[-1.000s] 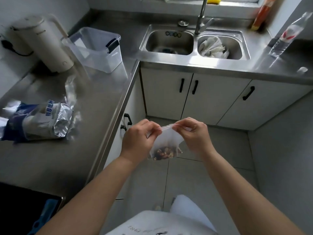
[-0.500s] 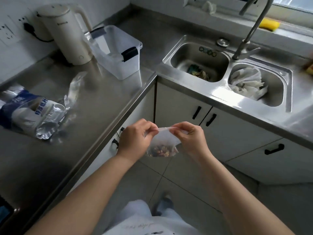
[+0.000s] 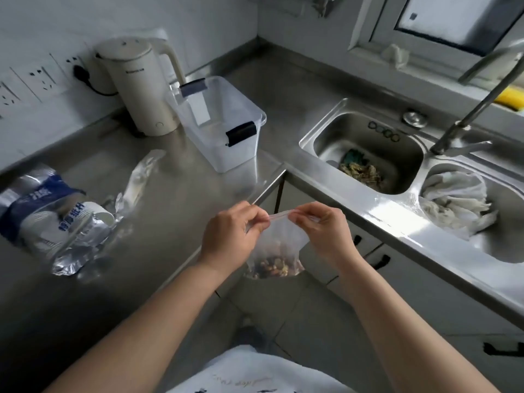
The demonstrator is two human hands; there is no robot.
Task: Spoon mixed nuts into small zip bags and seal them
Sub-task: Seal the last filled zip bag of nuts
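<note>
Pinching the zip bag (image 3: 279, 245) — strip level, left hand (image 3: 229, 234) to right hand (image 3: 323, 231) — nuts (image 3: 273, 268) hanging below.

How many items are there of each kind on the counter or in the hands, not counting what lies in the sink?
Zip bag of nuts, pinched at its top by left hand and right hand: 1
Kettle: 1
Clear plastic box: 1
Pack of paper cups: 1
Loose clear wrapper: 1
Total: 5
</note>
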